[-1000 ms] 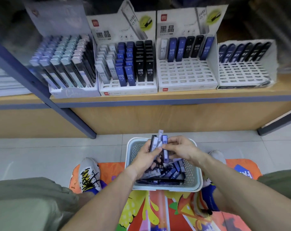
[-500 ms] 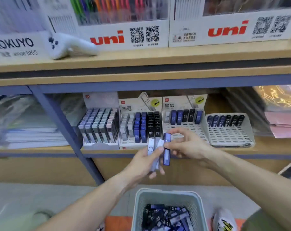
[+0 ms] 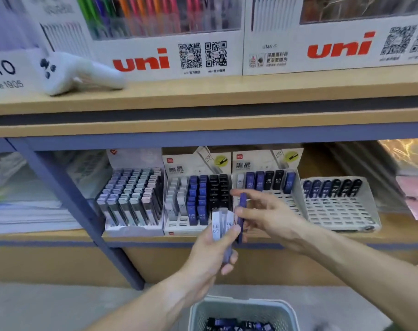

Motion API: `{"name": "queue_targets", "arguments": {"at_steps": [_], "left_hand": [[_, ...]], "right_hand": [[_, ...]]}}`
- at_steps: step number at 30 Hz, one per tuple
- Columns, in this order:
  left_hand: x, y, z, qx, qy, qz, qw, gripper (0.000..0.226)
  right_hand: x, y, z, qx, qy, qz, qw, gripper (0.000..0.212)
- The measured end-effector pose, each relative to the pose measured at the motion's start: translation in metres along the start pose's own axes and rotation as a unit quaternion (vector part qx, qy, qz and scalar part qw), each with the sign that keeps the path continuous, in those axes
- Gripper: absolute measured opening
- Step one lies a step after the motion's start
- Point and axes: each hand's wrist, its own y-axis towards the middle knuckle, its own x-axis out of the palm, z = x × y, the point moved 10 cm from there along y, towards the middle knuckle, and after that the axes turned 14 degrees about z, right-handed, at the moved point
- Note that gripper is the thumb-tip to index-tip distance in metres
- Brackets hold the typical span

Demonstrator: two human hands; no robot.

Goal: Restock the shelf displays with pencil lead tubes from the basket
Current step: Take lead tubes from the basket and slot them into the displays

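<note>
Bottom centre of frame: pale grey perforated plastic basket (image 3: 243,311), with a loose heap of dark blue and black lead tubes (image 3: 239,325) still inside. Just above it, left hand (image 3: 212,254) with fingers wrapped around a small bundle of pale grey and white tubes marked HB 0.5 (image 3: 221,226), held upright. Right hand (image 3: 272,218), centre frame, pinches a single dark blue tube (image 3: 241,211) between thumb and fingertips, roughly vertical, in front of the displays. Judgement: the step is seating this blue tube; best to pick an empty slot in the mostly bare white slotted display box (image 3: 267,187) behind the hand, keep the tube upright with label facing out, match the blue column, and push down until it seats. Beyond, the lower wooden shelf with blue edging (image 3: 59,237) carries four display trays side by side; the two at left look nearly full. Upper frame: a higher shelf with white "uni" pen cartons (image 3: 141,60) and a white handheld device (image 3: 78,72).
</note>
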Motion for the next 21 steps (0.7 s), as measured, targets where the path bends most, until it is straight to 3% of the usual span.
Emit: {"name": "queue_targets", "arguments": {"at_steps": [6, 12, 17, 21], "left_hand": [[-0.003, 0.019, 0.005, 0.031, 0.011, 0.027, 0.999, 0.024], [0.015, 0.020, 0.006, 0.025, 0.000, 0.017, 1.000, 0.023], [0.019, 0.029, 0.012, 0.010, 0.010, 0.027, 1.000, 0.022], [0.027, 0.036, 0.010, -0.034, -0.009, 0.034, 0.999, 0.021]], "right_hand": [[-0.023, 0.009, -0.006, -0.042, 0.001, 0.045, 0.998, 0.046], [-0.034, 0.012, -0.012, -0.070, 0.010, 0.103, 0.992, 0.033], [-0.084, 0.026, -0.020, -0.092, -0.016, 0.252, 0.963, 0.030], [-0.119, 0.035, -0.024, -0.138, -0.118, 0.334, 0.925, 0.031]]}}
